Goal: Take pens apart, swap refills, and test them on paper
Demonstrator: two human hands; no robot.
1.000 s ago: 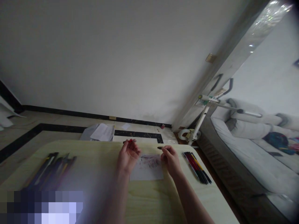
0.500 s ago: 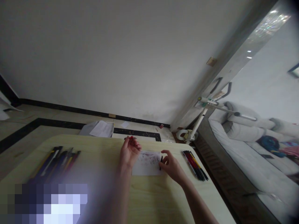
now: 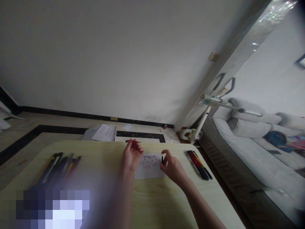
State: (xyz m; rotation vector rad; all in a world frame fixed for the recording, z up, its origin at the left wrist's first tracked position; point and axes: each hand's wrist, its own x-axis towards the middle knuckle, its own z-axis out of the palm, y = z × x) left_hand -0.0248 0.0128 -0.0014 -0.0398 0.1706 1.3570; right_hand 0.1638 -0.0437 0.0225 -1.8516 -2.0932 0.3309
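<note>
Above the far edge of the paper, my left hand [image 3: 132, 156] is closed on a red pen [image 3: 134, 141] with dark ends, its palm turned up. My right hand [image 3: 173, 167] pinches a small black piece [image 3: 162, 159], like a pen cap, between thumb and finger at the paper's right side. Between the two hands lies a white sheet of paper [image 3: 147, 173] covered in short dark marks and some faint reddish ones on its upper part. Right of my right hand, a row of red, yellow and black pens [image 3: 197, 165] rests on the table.
On the left of the pale wooden table [image 3: 95, 156] lies another group of pens [image 3: 59, 165], partly blurred. A box with papers [image 3: 105, 132] stands on the floor beyond the table. White exercise equipment [image 3: 202, 122] and a grey sofa [image 3: 243, 146] are at the right.
My right hand has moved slightly up and left, and the small black piece now points up from its fingertips. My left hand stays nearly in place with the red pen.
</note>
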